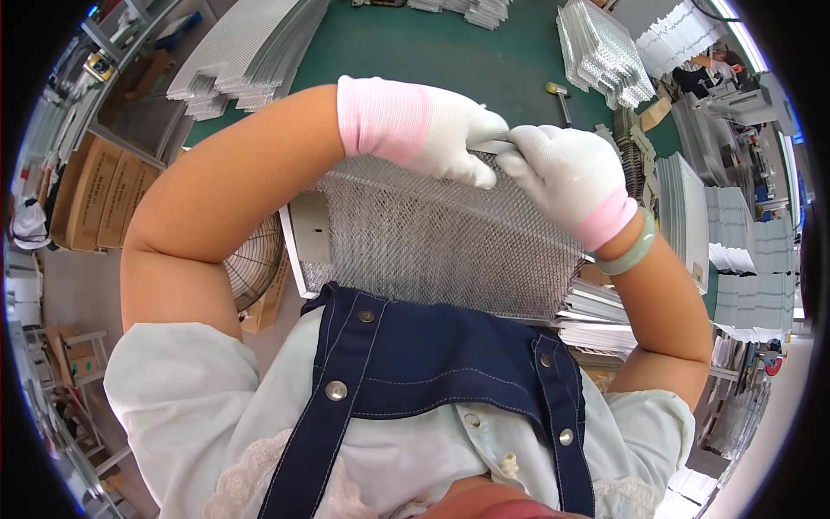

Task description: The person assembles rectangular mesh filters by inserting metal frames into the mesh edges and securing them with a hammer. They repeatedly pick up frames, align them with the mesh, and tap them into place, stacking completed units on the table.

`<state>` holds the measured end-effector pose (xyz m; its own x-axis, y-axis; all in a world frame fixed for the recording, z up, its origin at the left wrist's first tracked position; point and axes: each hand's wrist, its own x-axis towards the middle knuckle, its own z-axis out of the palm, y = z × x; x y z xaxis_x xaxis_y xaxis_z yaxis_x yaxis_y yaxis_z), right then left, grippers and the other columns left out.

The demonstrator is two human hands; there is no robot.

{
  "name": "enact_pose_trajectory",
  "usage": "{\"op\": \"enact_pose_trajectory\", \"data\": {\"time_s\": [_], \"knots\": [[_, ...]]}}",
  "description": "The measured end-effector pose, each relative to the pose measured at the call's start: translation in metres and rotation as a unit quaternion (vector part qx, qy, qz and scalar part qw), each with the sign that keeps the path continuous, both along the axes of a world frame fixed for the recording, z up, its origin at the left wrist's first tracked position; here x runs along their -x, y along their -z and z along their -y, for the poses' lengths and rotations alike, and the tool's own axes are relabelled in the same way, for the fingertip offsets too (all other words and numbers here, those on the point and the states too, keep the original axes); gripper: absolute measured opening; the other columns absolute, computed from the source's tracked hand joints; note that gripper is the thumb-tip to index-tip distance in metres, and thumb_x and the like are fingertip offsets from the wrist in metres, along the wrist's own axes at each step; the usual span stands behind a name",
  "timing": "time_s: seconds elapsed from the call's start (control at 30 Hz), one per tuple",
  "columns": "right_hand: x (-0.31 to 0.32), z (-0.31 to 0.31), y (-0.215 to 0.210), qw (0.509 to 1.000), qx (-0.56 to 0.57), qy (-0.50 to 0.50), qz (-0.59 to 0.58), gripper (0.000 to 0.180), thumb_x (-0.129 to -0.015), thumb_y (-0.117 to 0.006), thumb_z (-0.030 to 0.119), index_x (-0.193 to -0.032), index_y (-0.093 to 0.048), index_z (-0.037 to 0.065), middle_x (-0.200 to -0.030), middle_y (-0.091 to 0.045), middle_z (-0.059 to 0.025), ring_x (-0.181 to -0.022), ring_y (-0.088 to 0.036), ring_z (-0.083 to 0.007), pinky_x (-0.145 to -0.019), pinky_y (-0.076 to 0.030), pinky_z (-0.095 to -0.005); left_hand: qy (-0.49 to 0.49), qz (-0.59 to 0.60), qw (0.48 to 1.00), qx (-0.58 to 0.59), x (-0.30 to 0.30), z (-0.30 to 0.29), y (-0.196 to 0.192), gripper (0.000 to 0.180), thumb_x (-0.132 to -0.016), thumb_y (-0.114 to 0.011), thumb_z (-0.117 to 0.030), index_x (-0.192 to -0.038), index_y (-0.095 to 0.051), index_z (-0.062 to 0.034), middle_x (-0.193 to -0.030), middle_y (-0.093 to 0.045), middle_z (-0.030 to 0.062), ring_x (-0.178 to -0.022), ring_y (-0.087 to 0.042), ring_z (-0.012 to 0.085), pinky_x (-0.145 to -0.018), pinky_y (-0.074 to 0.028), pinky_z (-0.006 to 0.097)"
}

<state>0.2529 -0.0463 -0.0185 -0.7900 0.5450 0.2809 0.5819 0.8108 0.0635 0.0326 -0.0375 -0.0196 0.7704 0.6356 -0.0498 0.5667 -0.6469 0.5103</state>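
My left hand [441, 130] and my right hand [562, 169] wear white gloves with pink cuffs and nearly meet at the far edge of a silver metal mesh panel [432, 233]. Between their fingertips shows a thin, light metal strip [490, 147]. Fingers and thumb of each hand are closed on this strip, and the gloves hide its ends. The mesh panel lies in front of my body, its near edge by my navy apron. At its left side are a grey plate with a small slot [309, 227] and a white frame edge [292, 255].
The green table [415, 52] bears stacks of silver mesh sheets [251, 52] at far left and more mesh sheets [605, 56] at far right. A hammer [560, 99] lies beyond my right hand. White strips [596, 320] lie near my right elbow; a fan [255, 264] stands at left.
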Motion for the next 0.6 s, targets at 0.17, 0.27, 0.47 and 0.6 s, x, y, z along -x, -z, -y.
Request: {"op": "enact_pose_trajectory", "data": {"time_s": [0.17,0.27,0.47,0.6], "knots": [[-0.003,-0.003,-0.001,0.999,0.018,0.036,0.012,0.033,-0.095,-0.055,0.037,-0.082,-0.059,0.007,-0.069,-0.062,-0.0144,-0.065,-0.065,-0.0325,-0.059,-0.052,-0.0422,-0.098,-0.035,0.966,-0.237,-0.005,0.025,0.005,0.038,-0.088,-0.063,-0.042,-0.093,-0.059,-0.0044,-0.075,-0.064,0.0145,-0.073,-0.066,0.0355,-0.065,-0.053,0.043],[-0.002,-0.003,0.000,0.999,0.043,0.023,-0.007,0.033,-0.096,-0.054,0.037,-0.082,-0.060,0.007,-0.070,-0.063,-0.0142,-0.067,-0.065,-0.0332,-0.061,-0.052,-0.0429,-0.116,-0.033,0.941,-0.317,-0.001,0.029,0.024,0.034,-0.091,-0.060,-0.041,-0.086,-0.059,-0.0075,-0.067,-0.062,0.0107,-0.063,-0.064,0.0335,-0.059,-0.052,0.042],[-0.001,-0.003,-0.003,0.997,0.061,0.042,0.008,0.035,-0.097,-0.052,0.037,-0.083,-0.060,0.006,-0.071,-0.063,-0.0153,-0.070,-0.065,-0.0337,-0.063,-0.052,-0.0435,-0.087,0.001,0.941,-0.327,0.006,0.019,0.023,0.026,-0.091,-0.061,-0.034,-0.084,-0.058,-0.0088,-0.065,-0.062,0.0099,-0.062,-0.064,0.0326,-0.058,-0.052,0.042],[-0.004,-0.007,-0.006,0.994,0.093,0.050,0.010,0.036,-0.097,-0.052,0.038,-0.083,-0.060,0.006,-0.070,-0.063,-0.0151,-0.069,-0.065,-0.0338,-0.062,-0.051,-0.0436,-0.088,-0.060,0.943,-0.316,0.010,0.021,0.013,0.023,-0.091,-0.061,-0.031,-0.084,-0.058,-0.0090,-0.064,-0.061,0.0093,-0.062,-0.063,0.0319,-0.058,-0.052,0.042]]}}
